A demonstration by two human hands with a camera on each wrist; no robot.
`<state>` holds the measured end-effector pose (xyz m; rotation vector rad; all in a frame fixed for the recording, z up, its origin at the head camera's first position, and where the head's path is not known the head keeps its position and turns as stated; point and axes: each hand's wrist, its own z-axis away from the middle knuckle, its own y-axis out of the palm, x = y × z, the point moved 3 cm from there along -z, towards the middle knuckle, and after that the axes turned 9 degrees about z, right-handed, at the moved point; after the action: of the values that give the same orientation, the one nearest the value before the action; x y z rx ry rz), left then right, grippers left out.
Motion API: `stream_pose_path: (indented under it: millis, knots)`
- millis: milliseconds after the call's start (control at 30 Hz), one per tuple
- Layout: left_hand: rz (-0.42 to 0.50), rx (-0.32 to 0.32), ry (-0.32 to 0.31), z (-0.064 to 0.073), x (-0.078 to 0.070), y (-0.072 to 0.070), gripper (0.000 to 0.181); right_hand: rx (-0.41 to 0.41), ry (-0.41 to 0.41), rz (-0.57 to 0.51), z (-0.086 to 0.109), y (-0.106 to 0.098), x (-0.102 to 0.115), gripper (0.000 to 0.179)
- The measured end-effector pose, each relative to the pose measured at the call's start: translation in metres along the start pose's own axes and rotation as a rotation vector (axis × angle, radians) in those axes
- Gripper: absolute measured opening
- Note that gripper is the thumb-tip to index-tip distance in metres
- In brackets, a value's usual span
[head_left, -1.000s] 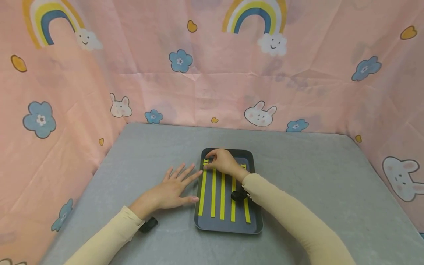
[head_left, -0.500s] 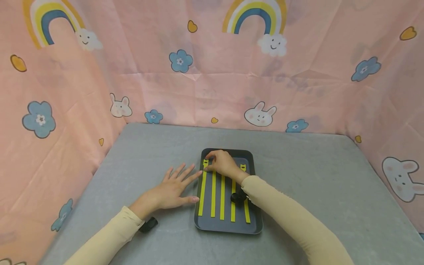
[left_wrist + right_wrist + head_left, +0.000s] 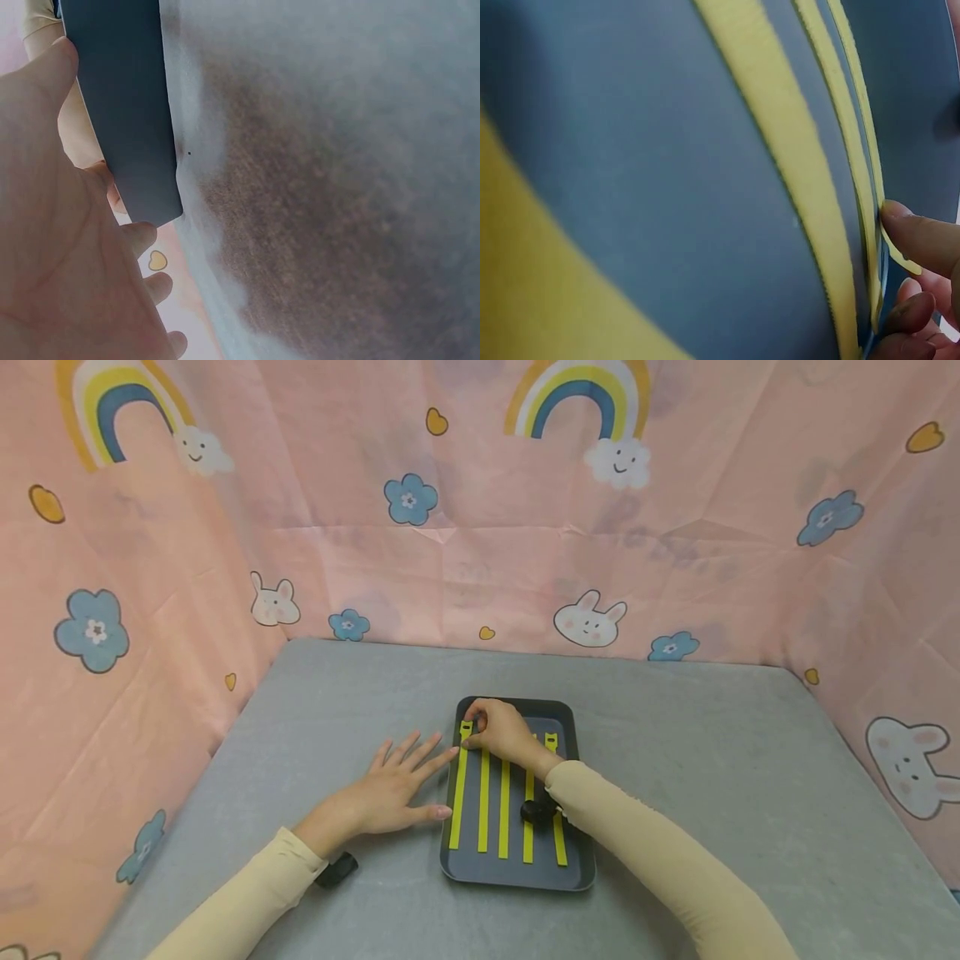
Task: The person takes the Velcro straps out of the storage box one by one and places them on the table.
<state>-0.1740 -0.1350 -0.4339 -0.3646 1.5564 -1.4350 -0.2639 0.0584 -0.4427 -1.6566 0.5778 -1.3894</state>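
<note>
Several yellow hook-and-loop cable ties lie lengthwise, side by side, in a dark grey tray (image 3: 517,880). My right hand (image 3: 504,731) reaches across the tray and pinches the slotted head end of the leftmost cable tie (image 3: 457,810). In the right wrist view the thumb (image 3: 922,236) presses on this tie near its end, with the other fingers curled below. My left hand (image 3: 382,797) is spread out flat at the tray's left side, fingertips right at the rim. The left wrist view shows its palm beside the tray's outer wall (image 3: 124,112).
A grey cloth covers the table (image 3: 360,693). Pink printed curtain (image 3: 487,560) encloses the back and both sides. The rightmost cable tie (image 3: 560,847) lies partly under the black camera (image 3: 535,812) on my right wrist.
My right hand and wrist have shifted slightly toward me, so the slotted head of the rightmost tie now shows fully. The left hand and the tray stay put.
</note>
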Motion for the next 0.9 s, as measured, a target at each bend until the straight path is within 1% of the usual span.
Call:
stream_pose_path:
  millis: [300, 533, 733, 900]
  knots:
    - [0.004, -0.005, 0.002, 0.0004, 0.0004, 0.0008, 0.082, -0.024, -0.01, -0.023, 0.0006, 0.0021, 0.0001, 0.028]
    - [0.005, 0.001, -0.009, 0.0004, -0.0017, -0.0012, 0.082, -0.053, -0.035, -0.049, 0.0017, 0.0017, 0.0003, 0.024]
    - [0.005, 0.001, -0.007, 0.0005, -0.0021, -0.0013, 0.083, -0.069, -0.036, -0.063, 0.0014, 0.0025, -0.0013, 0.02]
    - [0.016, -0.001, -0.004, 0.0006, -0.0017, -0.0012, 0.082, -0.08, -0.056, -0.096, 0.0014, 0.0026, -0.0027, 0.015]
